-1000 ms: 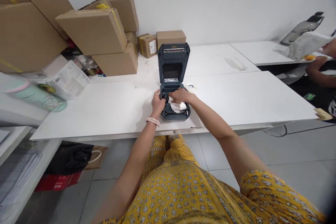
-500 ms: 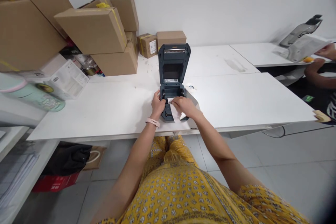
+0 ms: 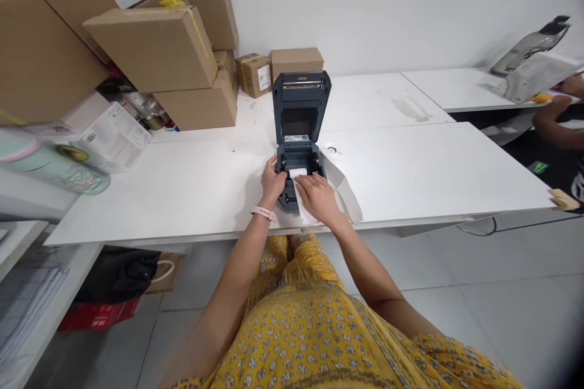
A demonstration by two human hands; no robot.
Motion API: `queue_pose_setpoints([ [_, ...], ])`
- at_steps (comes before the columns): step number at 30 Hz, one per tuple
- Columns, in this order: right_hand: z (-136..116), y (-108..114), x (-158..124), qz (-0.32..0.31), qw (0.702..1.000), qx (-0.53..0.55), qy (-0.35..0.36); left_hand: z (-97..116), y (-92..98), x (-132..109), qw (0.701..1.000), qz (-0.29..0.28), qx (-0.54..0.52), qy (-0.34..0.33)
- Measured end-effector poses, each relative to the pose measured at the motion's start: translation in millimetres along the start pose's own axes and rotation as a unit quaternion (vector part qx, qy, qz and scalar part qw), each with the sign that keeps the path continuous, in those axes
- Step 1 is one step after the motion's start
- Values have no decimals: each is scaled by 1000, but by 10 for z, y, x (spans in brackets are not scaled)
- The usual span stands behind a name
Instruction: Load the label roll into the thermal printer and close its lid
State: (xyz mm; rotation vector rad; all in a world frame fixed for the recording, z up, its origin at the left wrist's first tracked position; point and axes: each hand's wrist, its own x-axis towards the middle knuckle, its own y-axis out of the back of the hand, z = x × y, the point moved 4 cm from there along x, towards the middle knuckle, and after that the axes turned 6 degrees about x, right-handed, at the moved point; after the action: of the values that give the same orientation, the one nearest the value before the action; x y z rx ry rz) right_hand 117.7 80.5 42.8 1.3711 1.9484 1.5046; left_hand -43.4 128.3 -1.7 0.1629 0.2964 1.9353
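Note:
A dark label printer [image 3: 301, 110] stands on the white table with its lid raised. Inside its bay sits a small white paper roll [image 3: 298, 173]. From the roll a white paper strip [image 3: 305, 211] runs forward over the printer's front. My left hand [image 3: 272, 182] grips the printer's left wall, thumb on the inner edge and fingers outside. Across the strip and the front of the bay lies my right hand [image 3: 317, 196], its fingers stretched out; it hides part of the paper. A loose length of pale paper [image 3: 344, 191] curls on the table to the right of the printer.
Cardboard boxes [image 3: 150, 48] are stacked at the back left, near a white carton [image 3: 114, 140] and a mint bottle [image 3: 68, 170]. Small boxes [image 3: 297, 61] stand behind the printer. At the far right are a clear bottle [image 3: 524, 51] and another person's arm [image 3: 554, 124].
My right hand has flattened from a pinch on the strip to outstretched fingers over it. More of the roll shows, and the loose paper at the right spreads further out. The left hand keeps its grip.

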Motion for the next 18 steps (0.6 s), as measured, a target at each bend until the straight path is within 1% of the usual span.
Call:
queue_pose_setpoints([
  [3, -61, -61, -20, 44, 999, -19, 5, -17, 1, 3, 1000, 6, -13, 4],
  [5, -96, -96, -36, 62, 998, -30, 8, -25, -2, 7, 1000, 8, -20, 4],
  [12, -166, -146, -180, 101, 993, -47, 24, -33, -14, 14, 1000, 5, -17, 1],
  [18, -246, -182, -378, 128, 990, -46, 36, -25, -43, 23, 999, -1, -48, -2],
])
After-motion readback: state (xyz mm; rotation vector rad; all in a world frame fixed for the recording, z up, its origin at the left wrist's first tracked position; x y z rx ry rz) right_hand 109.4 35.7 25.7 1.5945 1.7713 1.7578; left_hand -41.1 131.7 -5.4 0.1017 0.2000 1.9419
